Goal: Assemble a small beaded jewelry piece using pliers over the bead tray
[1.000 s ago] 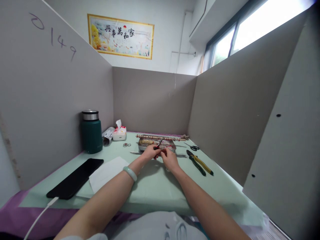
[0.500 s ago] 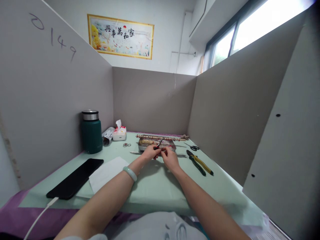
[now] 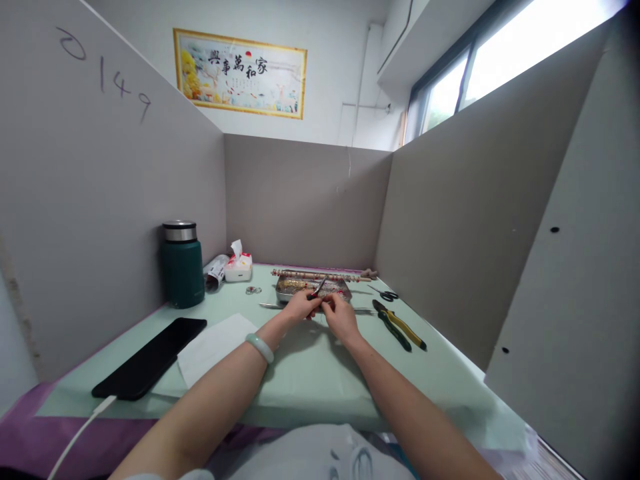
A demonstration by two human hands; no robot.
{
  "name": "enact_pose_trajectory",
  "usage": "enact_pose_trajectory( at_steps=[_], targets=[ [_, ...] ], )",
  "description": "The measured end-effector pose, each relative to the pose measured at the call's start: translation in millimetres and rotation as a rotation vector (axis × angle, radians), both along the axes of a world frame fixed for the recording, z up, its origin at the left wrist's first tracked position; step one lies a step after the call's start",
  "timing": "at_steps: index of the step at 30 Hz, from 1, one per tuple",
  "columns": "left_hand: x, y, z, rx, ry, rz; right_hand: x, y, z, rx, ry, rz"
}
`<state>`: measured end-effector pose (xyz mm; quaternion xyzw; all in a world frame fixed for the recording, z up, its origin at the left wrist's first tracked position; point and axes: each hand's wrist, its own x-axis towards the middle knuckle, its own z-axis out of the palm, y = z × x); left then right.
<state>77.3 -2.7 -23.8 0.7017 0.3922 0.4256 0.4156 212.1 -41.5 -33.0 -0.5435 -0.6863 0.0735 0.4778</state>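
My left hand (image 3: 301, 305), with a pale green bangle (image 3: 260, 347) on its wrist, is closed on a small dark-handled tool (image 3: 318, 289) whose metal tip points up and right. Close beside it, my right hand (image 3: 341, 316) has its fingers pinched together; what they hold is too small to make out. Both hands are just in front of a metal tray (image 3: 286, 291) of small beads. A beaded rod (image 3: 310, 275) lies behind the tray. A thin metal rod (image 3: 271, 306) shows on both sides of the hands.
Yellow-green pliers (image 3: 400, 325) and black scissors (image 3: 387, 295) lie right. Left are a green bottle (image 3: 183, 273), tissue pack (image 3: 239, 267), black phone (image 3: 150, 357) with a cable, white paper (image 3: 215, 347) and small rings (image 3: 253, 290). Grey partitions (image 3: 305, 200) enclose the table.
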Motion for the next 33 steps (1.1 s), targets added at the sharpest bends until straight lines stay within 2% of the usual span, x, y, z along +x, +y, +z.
enact_pose_trajectory(
  at_steps=[13,22,33],
  targets=[
    [1,-12,6.5,0.045,0.113,0.016,2,1,1.5,0.023,0.107,0.007],
    [0,-9,1.5,0.092,0.263,-0.018,2,1,2.7,0.023,0.142,0.013],
    [1,-13,1.9,0.081,0.287,0.014,4,9,-1.1,0.009,0.225,0.025]
  ],
)
